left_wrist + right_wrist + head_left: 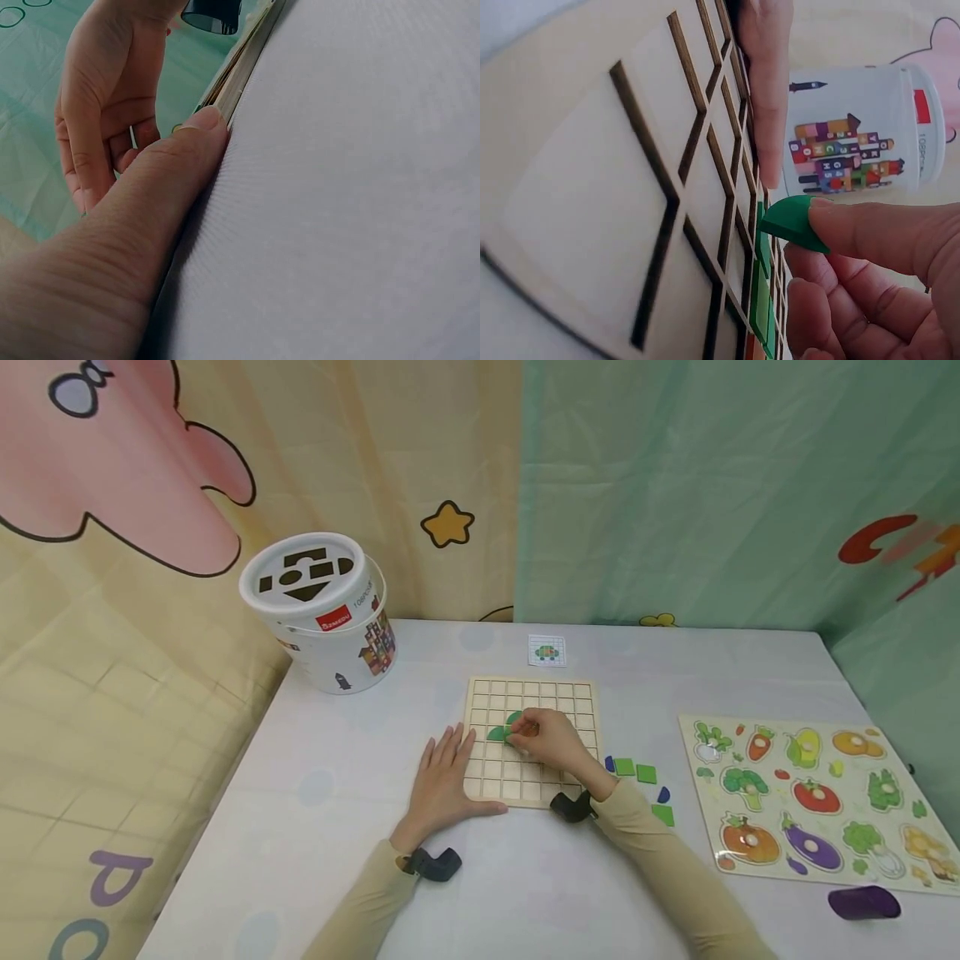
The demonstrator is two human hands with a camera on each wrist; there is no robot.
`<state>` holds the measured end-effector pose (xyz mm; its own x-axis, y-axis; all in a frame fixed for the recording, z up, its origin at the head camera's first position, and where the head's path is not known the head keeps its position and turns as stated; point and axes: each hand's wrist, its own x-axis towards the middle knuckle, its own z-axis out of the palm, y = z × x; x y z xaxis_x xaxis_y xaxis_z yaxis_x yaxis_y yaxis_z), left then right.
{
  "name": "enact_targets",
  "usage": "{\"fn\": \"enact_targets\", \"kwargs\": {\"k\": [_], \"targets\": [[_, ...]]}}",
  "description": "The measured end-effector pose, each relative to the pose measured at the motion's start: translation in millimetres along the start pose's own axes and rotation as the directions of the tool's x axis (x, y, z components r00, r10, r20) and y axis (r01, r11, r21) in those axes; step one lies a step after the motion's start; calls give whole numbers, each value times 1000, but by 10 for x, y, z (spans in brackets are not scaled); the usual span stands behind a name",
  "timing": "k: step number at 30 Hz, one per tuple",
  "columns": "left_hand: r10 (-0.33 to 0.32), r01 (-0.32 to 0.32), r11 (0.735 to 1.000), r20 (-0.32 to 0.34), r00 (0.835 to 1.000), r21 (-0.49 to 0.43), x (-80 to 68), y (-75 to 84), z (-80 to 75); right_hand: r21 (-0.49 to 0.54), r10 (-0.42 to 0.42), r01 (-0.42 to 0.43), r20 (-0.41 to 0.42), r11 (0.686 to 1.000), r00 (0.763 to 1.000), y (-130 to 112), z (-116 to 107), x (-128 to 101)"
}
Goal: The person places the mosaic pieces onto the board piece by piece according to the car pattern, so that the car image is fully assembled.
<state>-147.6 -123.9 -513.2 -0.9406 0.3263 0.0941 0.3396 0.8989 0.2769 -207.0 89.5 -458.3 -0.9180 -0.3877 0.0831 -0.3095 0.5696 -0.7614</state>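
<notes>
While left hand [444,781] lies flat, fingers straight, thumb against the wooden grid board [570,706] edge, right hand [550,739] pinches a green curved piece [791,221] just above board cells.

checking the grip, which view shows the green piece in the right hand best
The right wrist view: the green piece fills the frame's middle, pinched by the right hand above the grid board. The head view shows it small and half hidden; the left wrist view misses it.

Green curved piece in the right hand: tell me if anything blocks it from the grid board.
Nothing visible does. The right hand pinches the green curved piece just above the grid board, beside green pieces already laid.
</notes>
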Motion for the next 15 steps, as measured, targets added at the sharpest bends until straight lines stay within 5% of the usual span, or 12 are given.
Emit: {"fn": "enact_targets", "kwargs": {"k": [15], "targets": [[16, -16, 1000, -18, 1000, -18, -1, -10, 8, -158, 8, -1, 38, 987, 999, -110, 229, 96]]}}
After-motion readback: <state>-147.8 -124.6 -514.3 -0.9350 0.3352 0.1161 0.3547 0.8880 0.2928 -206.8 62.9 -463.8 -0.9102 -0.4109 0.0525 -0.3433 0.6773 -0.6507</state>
